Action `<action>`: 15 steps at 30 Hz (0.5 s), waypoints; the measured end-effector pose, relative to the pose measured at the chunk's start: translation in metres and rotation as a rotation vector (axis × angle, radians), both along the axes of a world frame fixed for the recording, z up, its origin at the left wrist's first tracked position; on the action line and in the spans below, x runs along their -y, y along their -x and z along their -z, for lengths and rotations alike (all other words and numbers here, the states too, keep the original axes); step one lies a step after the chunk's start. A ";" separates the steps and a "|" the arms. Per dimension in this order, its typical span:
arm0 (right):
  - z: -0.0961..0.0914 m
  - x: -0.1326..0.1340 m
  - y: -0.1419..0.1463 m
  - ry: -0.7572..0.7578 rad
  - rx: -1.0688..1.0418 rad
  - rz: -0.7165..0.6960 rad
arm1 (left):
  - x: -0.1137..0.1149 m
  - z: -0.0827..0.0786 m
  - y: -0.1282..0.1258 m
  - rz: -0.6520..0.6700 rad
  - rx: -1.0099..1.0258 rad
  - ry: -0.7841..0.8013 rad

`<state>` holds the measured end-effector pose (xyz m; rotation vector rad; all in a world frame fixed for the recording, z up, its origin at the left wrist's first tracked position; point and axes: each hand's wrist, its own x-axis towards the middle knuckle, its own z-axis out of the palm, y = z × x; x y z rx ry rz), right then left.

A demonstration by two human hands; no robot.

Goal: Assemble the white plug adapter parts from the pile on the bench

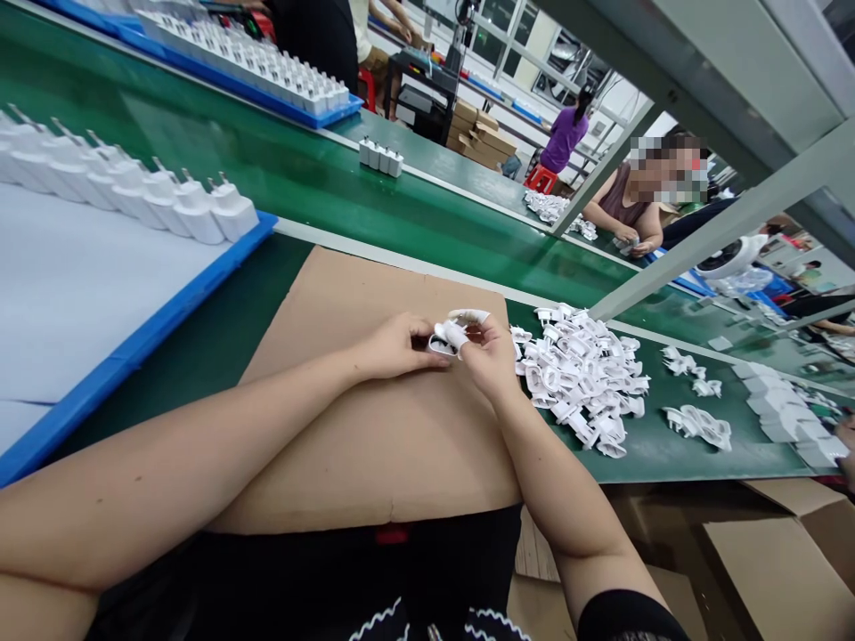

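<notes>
Both my left hand (395, 347) and right hand (492, 358) pinch one small white plastic piece (442, 343) over the brown cardboard sheet (374, 445), beside the heap of loose white plastic pieces (581, 385), presumably kept within easy reach.

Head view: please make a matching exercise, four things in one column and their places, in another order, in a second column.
1. small white part
2. pile of white parts
3. row of white chargers
4. cardboard sheet

a. on the blue tray, far left
b. under the left hand and right hand
c. between the fingers of both hands
d. on the green bench, right of the hands

Pairs: 1-c, 2-d, 3-a, 4-b
</notes>
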<state>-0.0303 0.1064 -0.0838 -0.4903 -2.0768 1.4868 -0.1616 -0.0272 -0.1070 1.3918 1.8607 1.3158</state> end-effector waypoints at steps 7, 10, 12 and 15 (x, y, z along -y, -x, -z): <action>-0.007 0.000 -0.006 -0.252 -0.071 0.012 | 0.000 0.000 0.001 0.023 0.014 0.008; -0.008 -0.001 -0.011 -0.493 -0.052 -0.067 | 0.000 0.000 0.001 0.023 0.015 -0.002; -0.007 -0.003 -0.012 -0.588 -0.020 -0.105 | -0.001 0.000 0.001 0.022 0.023 -0.012; -0.008 -0.005 -0.011 -0.687 0.034 -0.113 | -0.001 0.000 0.001 0.025 0.036 -0.017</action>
